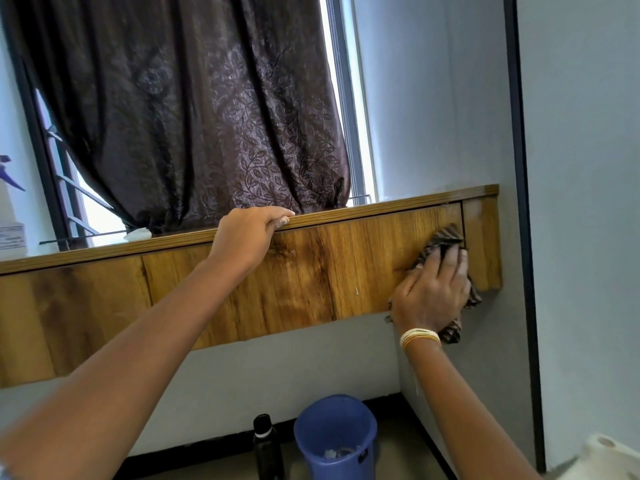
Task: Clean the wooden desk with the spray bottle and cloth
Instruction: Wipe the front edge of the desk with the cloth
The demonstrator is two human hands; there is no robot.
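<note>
Both arms reach out to the wooden table (304, 271).
Left hand (247, 237) fingers curl over its top edge; right hand (433, 292) fingers flat, pressing striped cloth (446, 237) at 3 o'clock; spray bottle (8, 209) at 9.

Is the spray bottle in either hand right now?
No: the left hand grips the desk edge, the right hand presses the cloth on its front, and the spray bottle stands far left.

Bucket (335, 434) and bottle (267, 445) on floor below desk (242, 292)
</note>
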